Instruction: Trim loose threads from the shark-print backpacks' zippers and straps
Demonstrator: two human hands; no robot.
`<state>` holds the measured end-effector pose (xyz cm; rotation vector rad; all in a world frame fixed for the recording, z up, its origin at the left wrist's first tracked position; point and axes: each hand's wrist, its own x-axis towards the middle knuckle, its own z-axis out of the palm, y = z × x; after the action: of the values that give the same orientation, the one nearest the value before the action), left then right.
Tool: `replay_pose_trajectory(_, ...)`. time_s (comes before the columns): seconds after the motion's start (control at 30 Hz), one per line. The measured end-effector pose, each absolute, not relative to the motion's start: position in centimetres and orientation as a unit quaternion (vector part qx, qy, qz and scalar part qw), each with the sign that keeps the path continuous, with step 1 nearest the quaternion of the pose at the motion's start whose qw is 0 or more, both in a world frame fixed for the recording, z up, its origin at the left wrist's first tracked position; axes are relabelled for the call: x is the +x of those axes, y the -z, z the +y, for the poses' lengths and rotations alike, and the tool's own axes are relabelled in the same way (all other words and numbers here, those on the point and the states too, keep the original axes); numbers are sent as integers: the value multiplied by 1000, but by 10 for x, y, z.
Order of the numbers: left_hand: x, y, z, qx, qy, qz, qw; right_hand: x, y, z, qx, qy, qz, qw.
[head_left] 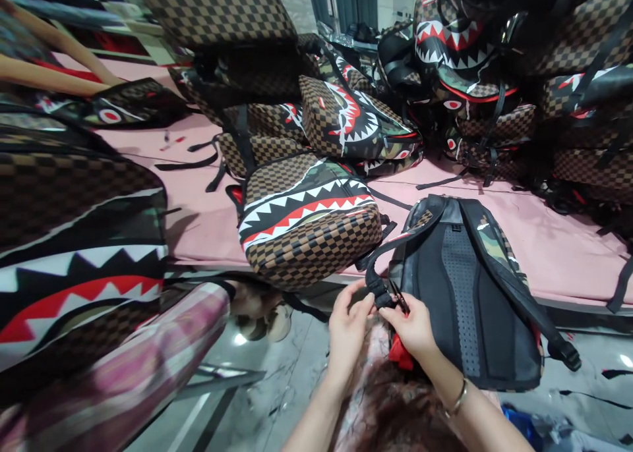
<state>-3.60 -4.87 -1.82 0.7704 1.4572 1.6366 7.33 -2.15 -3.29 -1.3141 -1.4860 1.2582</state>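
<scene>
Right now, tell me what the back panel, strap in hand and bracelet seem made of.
Back panel: matte black, likely padded synthetic; its middle is dotted like mesh. Strap: probably woven webbing, dull black, judging by its flat bends; fibre unclear. Bracelet: likely metal, polished, as it glints.

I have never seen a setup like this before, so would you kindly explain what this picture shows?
There is no machine here: these are a person's own bare hands, seen from a camera worn on the head, looking forward and down. The left hand pinches the buckle end of a shoulder strap; the right hand meets it there, holding a dark, pointed tool too small to name surely. The strap is on a backpack lying padded back up, partly over the near edge of a pink-topped table. Also on the table are checkered bags with toothy mouth prints. At upper left are another person's arms.
</scene>
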Motion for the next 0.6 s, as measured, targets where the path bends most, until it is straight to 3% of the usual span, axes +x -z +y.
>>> replay_pose_trajectory(0.13, -43, 19, -61, 511, -584, 622, 106, 67, 38, -23, -518, -490, -573, 403)
replay_pose_trajectory(0.33, -55, 12, -61, 665, -446, 598, 28, 64, 43, -25, -527, -477, -570, 411)
replay_pose_trajectory(0.47, -57, 4, -53, 635, -456, 612, 119, 65, 40, -24, -523, -487, -578, 394)
replay_pose_trajectory(0.6, -59, 0, -46, 482, -497, 604, 394, 70, 35, -21, -514, -497, -578, 393)
